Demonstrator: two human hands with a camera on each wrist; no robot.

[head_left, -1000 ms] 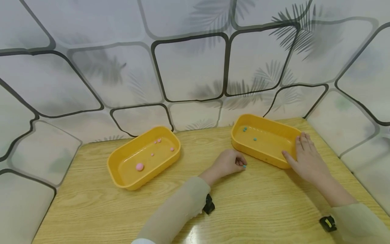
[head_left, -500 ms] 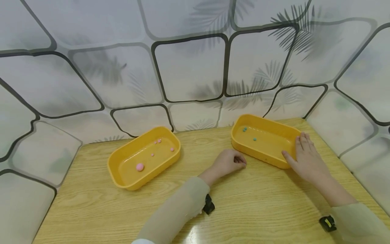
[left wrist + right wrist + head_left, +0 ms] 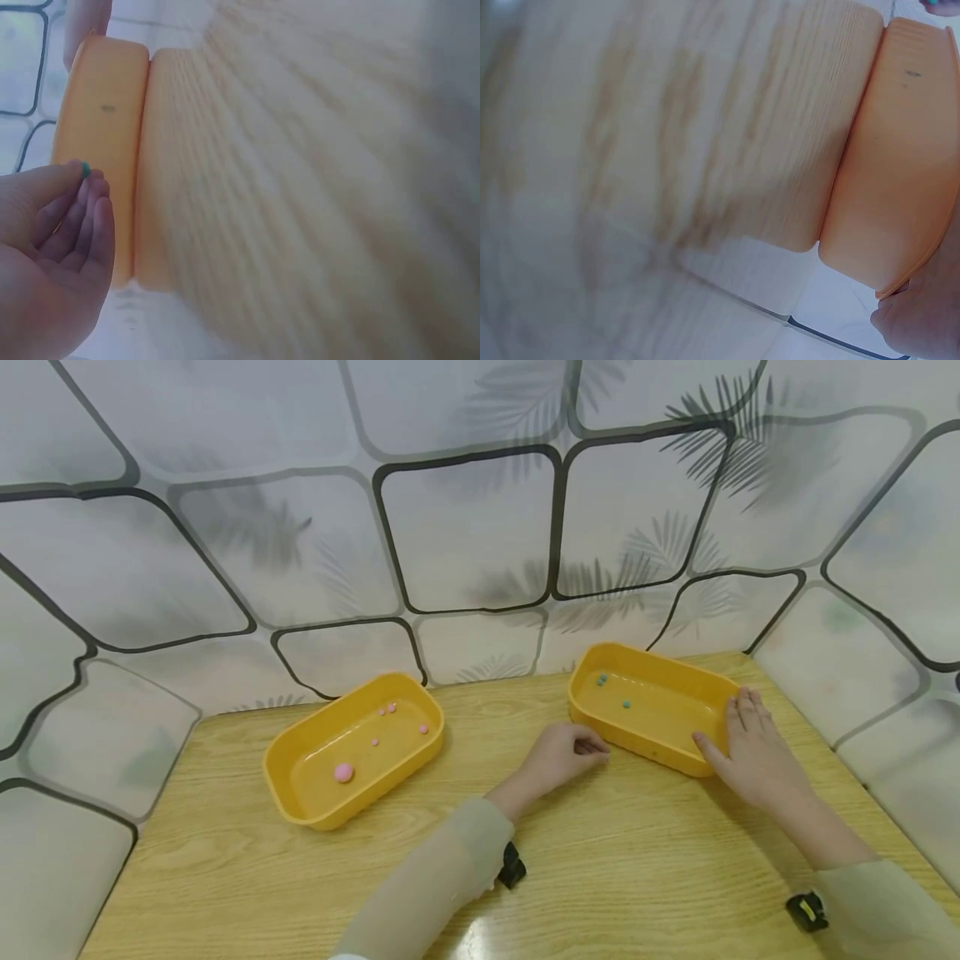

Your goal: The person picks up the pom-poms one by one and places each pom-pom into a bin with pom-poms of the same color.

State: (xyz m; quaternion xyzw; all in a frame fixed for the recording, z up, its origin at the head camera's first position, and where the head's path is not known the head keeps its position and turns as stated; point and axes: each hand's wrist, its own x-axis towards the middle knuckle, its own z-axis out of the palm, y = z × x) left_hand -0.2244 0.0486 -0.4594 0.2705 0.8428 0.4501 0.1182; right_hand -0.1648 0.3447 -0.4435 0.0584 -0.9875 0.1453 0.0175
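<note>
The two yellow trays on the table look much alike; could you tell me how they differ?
The left tray holds pink beads, one clearly larger; the right tray holds small teal beads. No hand touches the left tray, while the right hand rests on the right tray's end. Both are yellow, rounded rectangles on the wooden table.

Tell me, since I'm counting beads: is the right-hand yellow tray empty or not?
Not empty. The right tray holds two small teal beads near its far left end; the right hand rests on its near right corner.

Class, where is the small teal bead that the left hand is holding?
In the left wrist view, the teal bead sits pinched at the left hand's fingertips, just beside the right-side yellow tray.
</note>
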